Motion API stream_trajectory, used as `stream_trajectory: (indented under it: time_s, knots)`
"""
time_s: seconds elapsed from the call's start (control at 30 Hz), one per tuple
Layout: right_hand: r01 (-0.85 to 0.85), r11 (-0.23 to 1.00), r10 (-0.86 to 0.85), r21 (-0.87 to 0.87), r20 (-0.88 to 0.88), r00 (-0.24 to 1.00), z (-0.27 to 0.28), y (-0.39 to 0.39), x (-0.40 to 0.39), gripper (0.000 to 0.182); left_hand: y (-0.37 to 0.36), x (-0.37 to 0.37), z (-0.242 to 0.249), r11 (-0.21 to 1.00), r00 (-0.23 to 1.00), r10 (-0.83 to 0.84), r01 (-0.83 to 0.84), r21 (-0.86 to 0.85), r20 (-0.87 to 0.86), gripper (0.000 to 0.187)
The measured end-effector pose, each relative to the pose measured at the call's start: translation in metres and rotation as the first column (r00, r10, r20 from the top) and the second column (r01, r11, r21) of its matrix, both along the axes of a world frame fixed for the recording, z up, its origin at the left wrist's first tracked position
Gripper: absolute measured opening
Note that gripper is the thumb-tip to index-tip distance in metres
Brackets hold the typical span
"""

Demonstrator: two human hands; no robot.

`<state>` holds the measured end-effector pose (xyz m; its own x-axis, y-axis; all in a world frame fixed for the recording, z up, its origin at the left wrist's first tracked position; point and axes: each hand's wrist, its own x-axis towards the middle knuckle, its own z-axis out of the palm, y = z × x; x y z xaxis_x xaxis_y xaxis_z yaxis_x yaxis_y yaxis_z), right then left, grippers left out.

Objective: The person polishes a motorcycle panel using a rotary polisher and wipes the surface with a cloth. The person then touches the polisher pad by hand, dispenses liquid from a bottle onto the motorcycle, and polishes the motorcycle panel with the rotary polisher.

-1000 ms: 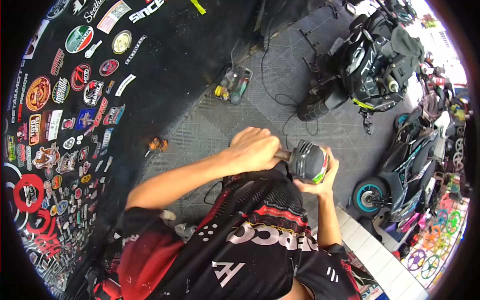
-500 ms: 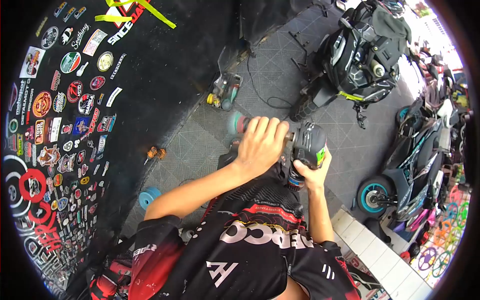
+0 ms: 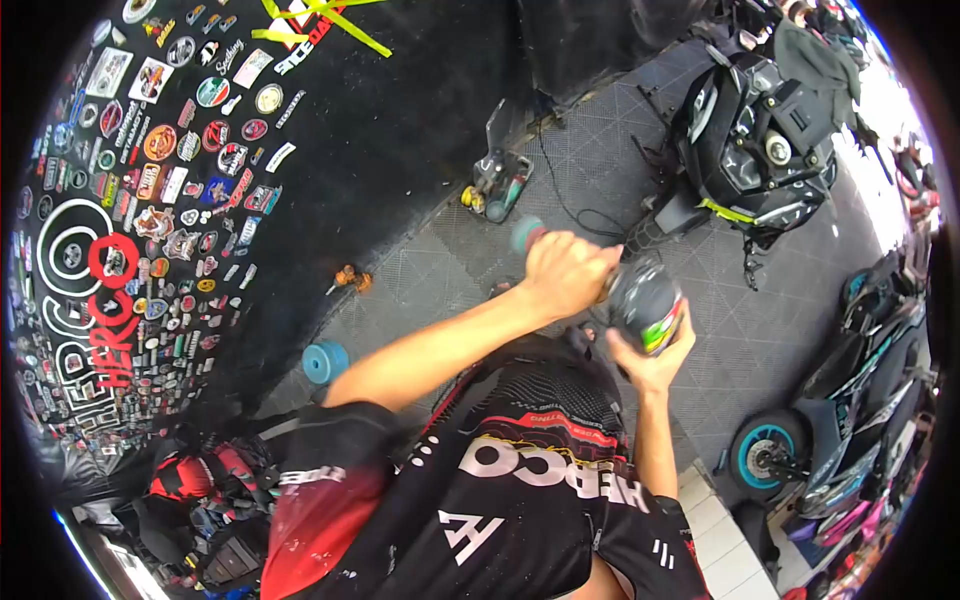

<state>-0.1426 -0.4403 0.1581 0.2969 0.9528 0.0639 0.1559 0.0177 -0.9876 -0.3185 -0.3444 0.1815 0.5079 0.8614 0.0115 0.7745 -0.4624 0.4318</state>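
while the left hand point(image 3: 568, 268) clasps a power tool point(image 3: 643, 302) near its front, the right hand point(image 3: 660, 362) grasps its rear above the floor point(image 3: 430, 268); a pad point(image 3: 526, 233) probably forms its blurred tip.

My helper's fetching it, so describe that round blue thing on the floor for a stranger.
Find the black sticker-covered wall. On the floor along its foot, look beside the left forearm. The round item there is light blue; the smaller object nearby is orange-brown.

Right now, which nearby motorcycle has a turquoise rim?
The lower-right motorcycle, with the turquoise rim; the upper-right motorcycle shows yellow-green trim instead.
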Motion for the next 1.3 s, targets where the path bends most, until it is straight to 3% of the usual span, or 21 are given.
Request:
stream_trajectory:
  time_s: [0.03, 0.07, 0.1, 0.13, 0.23, 0.27, 0.37, 0.4, 0.47, 0.5, 0.57, 0.63, 0.8, 0.9, 0.93, 1.0, 1.03, 1.07, 1.17, 1.23, 1.3]
  knots:
    - [0.067, 0.992, -0.081, -0.105, -0.145, 0.986, -0.007, -0.001, 0.006, 0.081, 0.008, 0.010, 0.012, 0.999, 0.999, -0.001, 0.002, 0.038, -0.036, 0.020]
    - [0.085, 0.996, -0.089, -0.033, -0.164, 0.982, -0.016, -0.010, 0.012, 0.082, 0.015, 0.012, 0.027, 0.982, 0.978, -0.189, 0.186, -0.046, -0.088, 0.021]
    - [0.081, 0.996, -0.073, 0.039, -0.173, 0.982, -0.017, -0.014, 0.019, 0.083, 0.012, 0.017, 0.031, 0.979, 0.978, -0.194, 0.189, -0.072, -0.082, 0.023]
    - [0.009, 0.991, 0.000, 0.133, -0.068, 0.998, -0.016, -0.015, 0.031, 0.082, 0.003, 0.020, 0.031, 0.980, 0.981, -0.176, 0.168, -0.104, -0.076, 0.025]
    - [-0.182, 0.980, 0.178, 0.083, 0.051, 0.983, -0.003, -0.008, 0.064, 0.080, -0.015, 0.028, 0.036, 0.982, 0.988, -0.147, 0.139, -0.124, -0.053, 0.031]
    - [-0.135, 0.962, 0.124, 0.236, 0.065, 0.990, -0.001, -0.008, 0.065, 0.077, -0.017, 0.032, 0.036, 0.982, 0.986, -0.164, 0.159, -0.101, -0.037, 0.030]
    - [-0.116, 0.985, 0.097, 0.131, 0.146, 0.985, 0.009, -0.008, 0.080, 0.076, -0.019, 0.054, 0.031, 0.992, 0.991, -0.124, 0.125, -0.031, 0.050, 0.024]
    - [-0.122, 0.992, 0.118, 0.038, 0.086, 0.989, 0.015, -0.008, 0.087, 0.077, -0.015, 0.058, 0.032, 0.988, 0.986, -0.153, 0.155, -0.025, 0.063, 0.021]
    - [-0.096, 0.985, 0.076, 0.146, 0.136, 0.988, 0.016, -0.013, 0.092, 0.074, -0.013, 0.069, 0.027, 0.985, 0.981, -0.169, 0.166, 0.041, 0.092, 0.019]
    - [-0.100, 0.973, 0.068, 0.206, 0.158, 0.985, 0.017, -0.010, 0.094, 0.072, -0.009, 0.072, 0.029, 0.986, 0.982, -0.169, 0.169, 0.006, 0.082, 0.019]
    - [-0.133, 0.988, 0.131, 0.079, 0.034, 0.991, 0.027, -0.005, 0.100, 0.065, -0.002, 0.075, 0.037, 0.973, 0.976, -0.211, 0.214, -0.088, 0.044, 0.020]
    - [-0.073, 0.994, 0.076, 0.085, -0.030, 0.997, 0.033, -0.005, 0.090, 0.065, 0.000, 0.080, 0.031, 0.988, 0.978, -0.150, 0.142, 0.063, 0.146, 0.017]
    - [0.116, 0.988, -0.110, 0.103, -0.060, 0.992, 0.038, -0.001, 0.077, 0.078, 0.005, 0.090, 0.045, 0.981, 0.984, -0.130, 0.111, 0.160, 0.118, 0.021]
    - [0.256, 0.962, -0.233, 0.092, -0.205, 0.951, 0.038, 0.007, 0.069, 0.080, 0.021, 0.096, 0.039, 0.894, 0.965, -0.219, 0.141, 0.426, 0.141, 0.010]
    - [0.283, 0.958, -0.260, 0.057, -0.255, 0.931, 0.041, 0.010, 0.067, 0.080, 0.027, 0.094, 0.039, 0.841, 0.958, -0.261, 0.166, 0.516, 0.117, 0.016]
    - [0.297, 0.953, -0.274, 0.055, -0.254, 0.928, 0.045, 0.021, 0.063, 0.081, 0.036, 0.087, 0.032, 0.894, 0.958, -0.249, 0.171, 0.413, 0.142, 0.013]
    - [0.262, 0.962, -0.251, 0.075, -0.131, 0.959, 0.049, 0.025, 0.059, 0.081, 0.042, 0.082, 0.030, 0.916, 0.957, -0.246, 0.178, 0.359, 0.154, 0.012]
    - [0.223, 0.971, -0.223, 0.091, -0.006, 0.975, 0.054, 0.030, 0.053, 0.081, 0.052, 0.067, 0.031, 0.958, 0.962, -0.261, 0.247, 0.143, 0.085, 0.014]
    - [0.129, 0.982, -0.161, 0.138, 0.258, 0.953, 0.059, 0.050, 0.033, 0.081, 0.080, 0.032, 0.039, 0.912, 0.923, -0.347, 0.374, -0.168, 0.169, 0.013]
    - [0.124, 0.981, -0.168, 0.150, 0.336, 0.927, 0.064, 0.071, 0.008, 0.083, 0.090, 0.018, 0.025, 0.965, 0.944, -0.221, 0.248, -0.086, 0.247, 0.012]
    - [0.194, 0.979, -0.203, 0.062, 0.221, 0.954, 0.059, 0.095, -0.011, 0.084, 0.113, 0.003, 0.018, 0.975, 0.951, -0.195, 0.214, -0.058, 0.240, 0.011]
